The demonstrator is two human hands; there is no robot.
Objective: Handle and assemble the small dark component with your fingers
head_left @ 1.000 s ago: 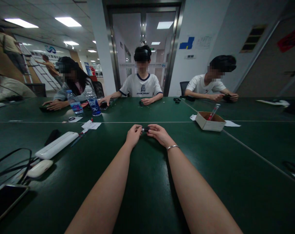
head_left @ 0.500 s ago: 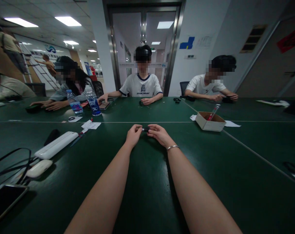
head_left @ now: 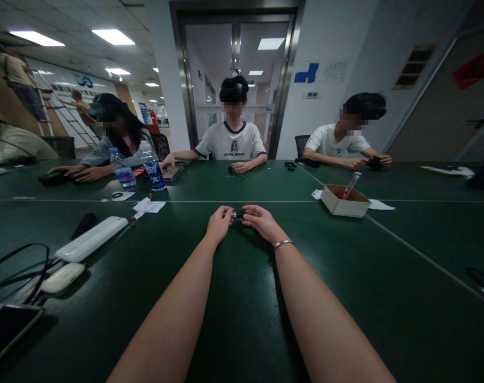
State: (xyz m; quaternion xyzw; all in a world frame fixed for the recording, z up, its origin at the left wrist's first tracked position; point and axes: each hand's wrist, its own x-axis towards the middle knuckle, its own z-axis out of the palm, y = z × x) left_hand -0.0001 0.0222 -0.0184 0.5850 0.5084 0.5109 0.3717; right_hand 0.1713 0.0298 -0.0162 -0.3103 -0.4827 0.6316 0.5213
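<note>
A small black-and-silver cylinder (head_left: 238, 214) is pinched over the green bench (head_left: 242, 298) between the left hand (head_left: 219, 224) and right hand (head_left: 262, 222), its long axis laid crosswise, silver end leftward. At right, a red-marked tube (head_left: 351, 186) is propped aslant in an open box (head_left: 343, 209).

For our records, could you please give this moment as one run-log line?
left hand: holds small object by silver end | right hand: holds its black end | open box: on green table
</note>
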